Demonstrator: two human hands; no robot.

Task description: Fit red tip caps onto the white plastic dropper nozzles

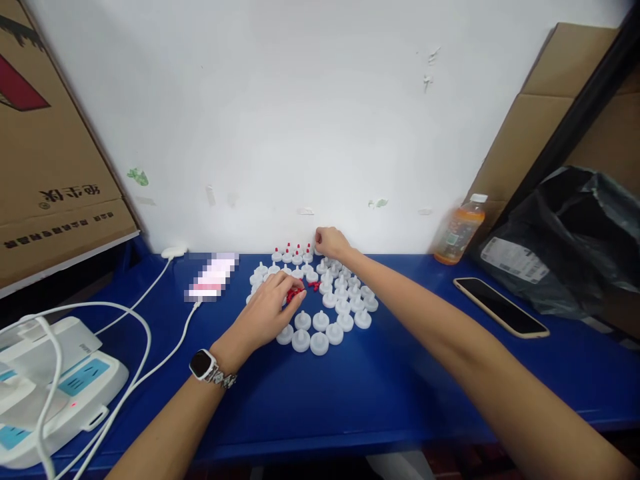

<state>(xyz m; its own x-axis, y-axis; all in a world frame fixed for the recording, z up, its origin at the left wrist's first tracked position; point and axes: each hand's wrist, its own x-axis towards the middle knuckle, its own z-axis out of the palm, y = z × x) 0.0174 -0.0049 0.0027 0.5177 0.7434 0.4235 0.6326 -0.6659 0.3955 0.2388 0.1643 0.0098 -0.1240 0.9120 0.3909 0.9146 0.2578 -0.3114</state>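
On the blue table [370,393], white caps [319,343] and red tips [294,293]

The left hand [273,307] curls loosely over the red tips, thumb and fingers slightly apart; whether it grips any cannot be told. White caps lie around it. Behind, near the wall [300,133], stand red-tipped caps [287,256]. Just right of these, the right hand [331,241] has its fingers bunched, their contents hidden.

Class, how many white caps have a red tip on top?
7 in view: four red-tipped caps in a front row and three behind, all near the wall, to the left of the right hand. That hand may hide more.
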